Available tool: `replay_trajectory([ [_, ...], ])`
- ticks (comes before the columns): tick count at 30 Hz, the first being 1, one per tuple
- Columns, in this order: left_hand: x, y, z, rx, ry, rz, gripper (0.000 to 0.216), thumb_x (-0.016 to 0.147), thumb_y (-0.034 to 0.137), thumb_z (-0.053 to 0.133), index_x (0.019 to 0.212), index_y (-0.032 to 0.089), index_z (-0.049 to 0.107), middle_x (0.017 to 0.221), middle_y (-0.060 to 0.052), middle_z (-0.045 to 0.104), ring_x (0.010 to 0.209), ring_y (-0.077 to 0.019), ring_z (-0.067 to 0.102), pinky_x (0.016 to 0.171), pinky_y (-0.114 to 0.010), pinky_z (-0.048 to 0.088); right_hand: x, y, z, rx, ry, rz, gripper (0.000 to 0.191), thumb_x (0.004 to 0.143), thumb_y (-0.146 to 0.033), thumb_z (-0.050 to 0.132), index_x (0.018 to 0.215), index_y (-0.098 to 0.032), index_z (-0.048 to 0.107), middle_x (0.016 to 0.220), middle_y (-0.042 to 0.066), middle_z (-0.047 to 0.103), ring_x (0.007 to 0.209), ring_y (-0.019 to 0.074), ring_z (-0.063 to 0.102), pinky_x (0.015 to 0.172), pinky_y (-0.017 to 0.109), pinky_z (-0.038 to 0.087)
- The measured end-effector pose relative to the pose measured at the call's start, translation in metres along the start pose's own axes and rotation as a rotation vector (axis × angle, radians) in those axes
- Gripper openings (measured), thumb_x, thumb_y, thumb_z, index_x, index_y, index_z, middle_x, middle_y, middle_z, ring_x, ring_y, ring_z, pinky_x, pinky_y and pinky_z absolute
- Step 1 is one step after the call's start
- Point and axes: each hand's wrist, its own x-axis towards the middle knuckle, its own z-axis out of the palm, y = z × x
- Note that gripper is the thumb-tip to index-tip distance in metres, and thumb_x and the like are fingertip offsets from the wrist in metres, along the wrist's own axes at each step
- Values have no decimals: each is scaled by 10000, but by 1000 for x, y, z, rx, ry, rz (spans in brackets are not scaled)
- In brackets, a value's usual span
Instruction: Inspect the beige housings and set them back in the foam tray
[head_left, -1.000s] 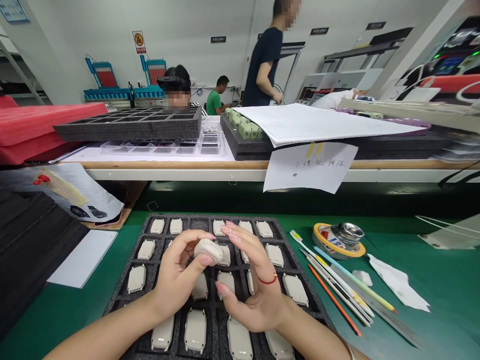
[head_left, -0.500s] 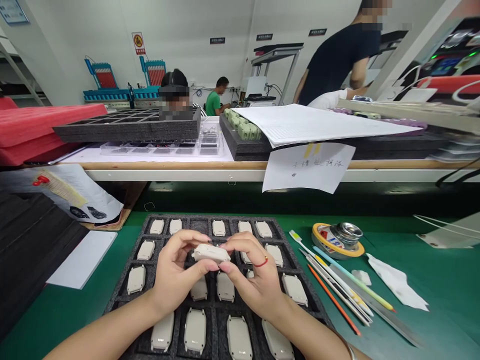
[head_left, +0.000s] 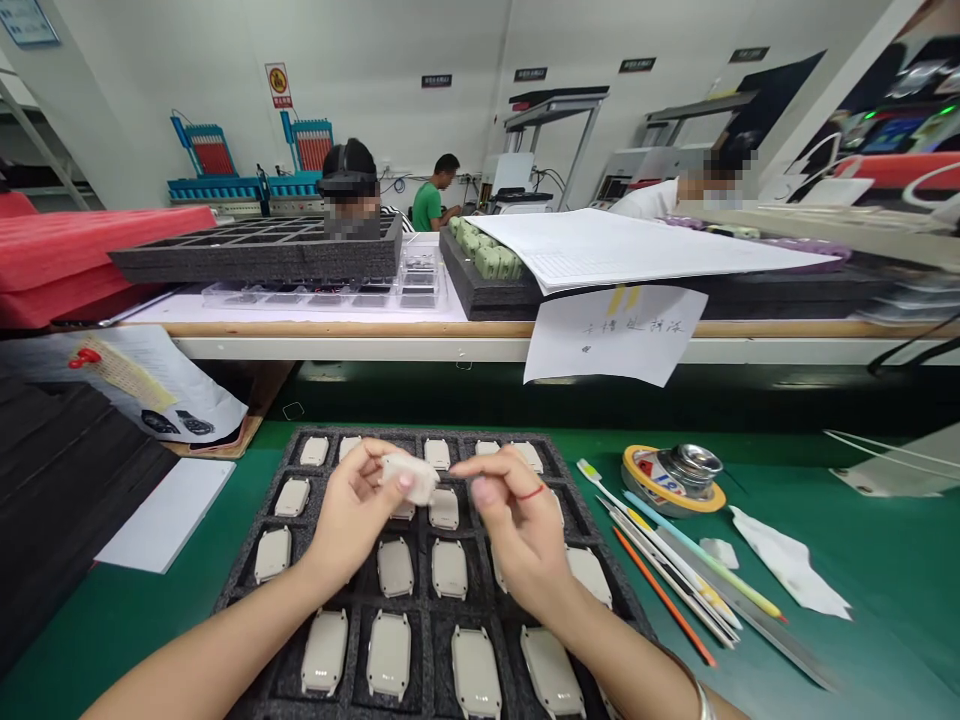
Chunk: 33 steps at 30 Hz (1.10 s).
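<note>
My left hand (head_left: 349, 515) pinches a white watch case (head_left: 409, 478) between thumb and fingers, tilted and raised above the tray. My right hand (head_left: 525, 525) is just to the right of the case, apart from it; its index finger points left, the thumb stands off, and nothing shows between them. Beneath both hands lies a black foam tray (head_left: 433, 645) with several similar white watch cases (head_left: 389, 652) in its compartments. My hands and forearms hide some of the compartments.
Right of the tray lie a toothbrush (head_left: 589, 471), an orange stick (head_left: 664, 595), other thin tools, a yellow-rimmed roll (head_left: 634, 465) and a white tissue (head_left: 787, 562). White paper (head_left: 166, 512) lies left. A shelf edge (head_left: 375, 350) crosses ahead; people sit beyond.
My right hand has let go of the watch case and moved slightly right. The left hand keeps the case, now turned with its broad face showing. A standing person at back right has left view.
</note>
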Motion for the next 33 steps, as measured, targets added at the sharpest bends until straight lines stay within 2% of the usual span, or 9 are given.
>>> replay_trajectory([
  [2,10,-5,-4,-29,56,-33,388,754,445,828,878,169,585,834,-33,697,720,-155,674,678,-260,571,6,7,-2,45,69,137,281,998,-384,475,897,-214,674,786,27,565,760,178,519,690,305,386],
  [4,17,-11,-8,-56,104,-56,438,727,454,845,858,174,535,879,-39,708,761,-167,697,764,-309,595,11,16,-3,108,121,273,367,1001,-457,442,842,-198,648,680,4,475,683,164,468,638,289,358],
  [7,22,-15,-10,-70,123,-75,477,700,451,862,870,177,510,887,-35,710,775,-183,713,819,-359,604,15,27,0,222,118,442,430,946,-552,489,779,-180,627,587,-48,283,544,127,292,532,269,261],
  [11,18,-16,-6,-31,89,-68,506,691,424,863,997,179,543,909,-40,715,801,-203,716,814,-369,607,14,31,6,339,78,565,466,846,-617,594,714,-171,612,581,-63,235,530,105,224,521,263,234],
  [17,19,-20,-9,161,57,38,487,738,414,808,1096,179,578,980,-76,723,892,-222,701,841,-354,572,12,41,9,421,55,661,432,804,-577,645,678,-165,603,528,-90,199,503,93,191,518,258,242],
  [22,39,-38,-26,458,48,149,300,805,420,719,981,189,647,982,-64,703,908,-224,653,846,-332,503,16,61,7,448,57,700,390,922,-492,594,714,-163,556,526,-105,232,450,74,223,475,216,261],
  [28,54,-58,-39,795,-30,170,320,938,376,531,1190,198,613,906,-45,674,795,-217,601,793,-346,473,14,73,8,413,31,713,381,986,-438,555,739,-149,553,534,-101,316,420,57,269,438,193,296],
  [31,54,-64,-38,946,-123,203,265,969,348,480,1130,221,648,1017,-66,692,930,-252,600,902,-406,456,12,74,10,382,-15,707,377,983,-436,564,745,-144,566,536,-98,344,418,55,290,434,191,305],
  [33,53,-69,-36,1052,-166,215,315,981,301,438,1214,237,640,1127,-87,679,1072,-290,570,979,-466,423,11,75,11,360,-42,698,377,984,-438,563,751,-141,576,532,-99,339,417,56,296,432,190,306],
])
